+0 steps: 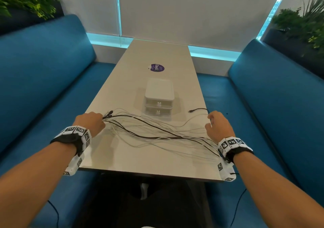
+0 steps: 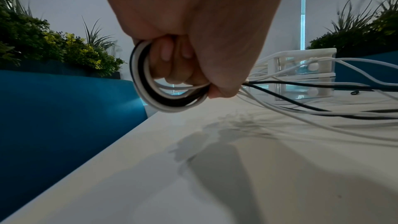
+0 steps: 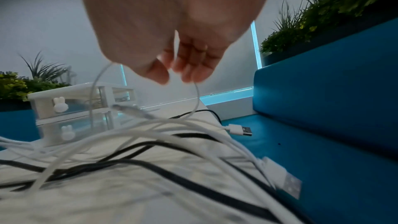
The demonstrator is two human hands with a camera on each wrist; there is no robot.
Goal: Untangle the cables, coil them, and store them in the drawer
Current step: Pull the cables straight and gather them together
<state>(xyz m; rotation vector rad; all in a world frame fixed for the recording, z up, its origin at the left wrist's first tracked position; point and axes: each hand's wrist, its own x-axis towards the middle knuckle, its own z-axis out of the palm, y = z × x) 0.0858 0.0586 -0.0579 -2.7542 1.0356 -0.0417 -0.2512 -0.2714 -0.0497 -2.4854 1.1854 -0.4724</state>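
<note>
Several cables (image 1: 157,131) apparently within both fingers (image 2: 172,67).

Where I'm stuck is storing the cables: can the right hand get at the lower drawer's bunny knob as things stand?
Probably yes: the lower knob faces the person with bare table before it, but the right hand pinches a white cable it should drop first.

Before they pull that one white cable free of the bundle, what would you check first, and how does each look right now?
1. Left hand grips the cable bundle: ok.
2. Right hand has a grip on one thin white cable: ok.
3. That cable runs free of the others: cannot tell.
4. Cables all lie on the table: not ok, plugs hang over the right edge.
5. Drawers open for storing: not ok, both closed.
</note>
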